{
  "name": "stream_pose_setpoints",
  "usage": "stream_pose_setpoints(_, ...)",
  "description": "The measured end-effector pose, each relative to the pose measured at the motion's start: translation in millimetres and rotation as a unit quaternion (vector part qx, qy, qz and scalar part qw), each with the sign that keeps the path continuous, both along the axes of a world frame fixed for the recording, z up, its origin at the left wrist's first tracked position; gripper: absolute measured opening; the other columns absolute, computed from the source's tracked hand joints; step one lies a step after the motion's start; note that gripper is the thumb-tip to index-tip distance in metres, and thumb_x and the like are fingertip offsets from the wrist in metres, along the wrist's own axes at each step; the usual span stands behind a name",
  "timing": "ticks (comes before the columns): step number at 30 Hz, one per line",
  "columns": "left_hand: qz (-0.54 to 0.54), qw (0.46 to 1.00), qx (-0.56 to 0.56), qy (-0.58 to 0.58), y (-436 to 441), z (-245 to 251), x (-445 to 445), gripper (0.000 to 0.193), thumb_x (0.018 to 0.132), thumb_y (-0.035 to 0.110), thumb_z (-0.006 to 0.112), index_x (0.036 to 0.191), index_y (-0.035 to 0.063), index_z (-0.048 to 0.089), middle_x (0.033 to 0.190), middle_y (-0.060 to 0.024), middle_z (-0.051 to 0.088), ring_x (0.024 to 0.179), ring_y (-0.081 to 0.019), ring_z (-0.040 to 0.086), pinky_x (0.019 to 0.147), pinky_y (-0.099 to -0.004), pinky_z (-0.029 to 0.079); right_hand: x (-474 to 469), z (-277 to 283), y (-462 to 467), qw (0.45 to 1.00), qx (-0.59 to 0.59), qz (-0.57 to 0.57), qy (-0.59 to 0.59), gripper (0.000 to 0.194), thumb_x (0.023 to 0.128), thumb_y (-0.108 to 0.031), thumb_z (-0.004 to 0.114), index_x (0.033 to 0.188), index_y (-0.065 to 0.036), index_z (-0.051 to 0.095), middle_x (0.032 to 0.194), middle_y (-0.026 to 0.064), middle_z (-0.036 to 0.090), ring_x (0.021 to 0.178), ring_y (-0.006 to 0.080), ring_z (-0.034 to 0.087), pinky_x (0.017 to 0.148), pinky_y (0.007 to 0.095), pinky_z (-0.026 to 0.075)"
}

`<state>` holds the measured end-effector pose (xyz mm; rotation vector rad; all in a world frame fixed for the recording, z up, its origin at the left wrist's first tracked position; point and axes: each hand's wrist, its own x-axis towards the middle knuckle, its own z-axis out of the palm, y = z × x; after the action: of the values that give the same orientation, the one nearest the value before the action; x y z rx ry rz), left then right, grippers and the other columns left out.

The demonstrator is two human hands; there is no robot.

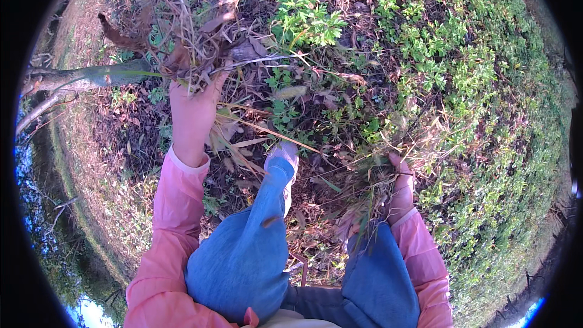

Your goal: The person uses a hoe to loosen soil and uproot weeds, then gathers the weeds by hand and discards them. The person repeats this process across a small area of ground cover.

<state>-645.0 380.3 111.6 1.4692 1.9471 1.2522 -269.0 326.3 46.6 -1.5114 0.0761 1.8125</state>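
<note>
My left hand [193, 107] reaches forward, gripping a bunch of dry grass and dead leaves [200, 45]. Its fingers are mostly hidden under the stalks. Lower down on the other side, my right hand [401, 187] holds a looser tuft of dry grass [371, 182] beside my right knee. Long straw stems stick out from both bunches. A yellowish stalk [278, 134] slants between my hands, above my shoe [282, 150]. Both forearms are in pink sleeves.
Leafy green plants [312, 20] cover the ground ahead and to the right. A tree trunk [86, 77] with a thinner branch [41, 111] comes in from the left. My legs in blue jeans [241, 255] are below, with leaf litter [314, 218] between them.
</note>
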Motion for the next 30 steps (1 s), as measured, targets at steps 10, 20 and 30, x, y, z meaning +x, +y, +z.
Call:
stream_pose_setpoints(10,-0.330,0.871,-0.236,0.276,124,-100,118,0.032,0.081,0.006,0.058,0.111,-0.0058,0.056,0.113,-0.0206,0.052,0.109,-0.0372,0.048,0.094,-0.0430,0.045,0,-1,5,1.000,-0.013,0.003,0.001,0.026,0.085,-0.025,0.063,0.094,-0.001,0.064,0.082,0.0121,0.069,0.065,0.0228,0.067,0.061,0.0343,0.057)
stream_pose_setpoints(20,-0.167,0.912,-0.297,0.230,136,-183,137,0.020,0.083,0.005,0.047,0.088,-0.0017,0.065,0.091,-0.0203,0.067,0.087,-0.0349,0.066,0.077,-0.0422,0.053,-5,0,5,0.998,-0.049,0.035,0.007,0.029,0.085,-0.033,0.061,0.093,-0.005,0.064,0.079,0.0082,0.068,0.064,0.0202,0.065,0.057,0.0316,0.054)
stream_pose_setpoints(30,-0.222,0.886,-0.316,0.255,88,-148,114,0.017,0.073,0.009,0.061,0.087,0.0023,0.068,0.083,-0.0193,0.068,0.080,-0.0356,0.067,0.073,-0.0459,0.053,-22,2,9,0.998,-0.023,0.054,-0.029,0.020,0.087,-0.025,0.060,0.089,-0.006,0.065,0.080,0.0068,0.069,0.063,0.0194,0.064,0.056,0.0303,0.054)
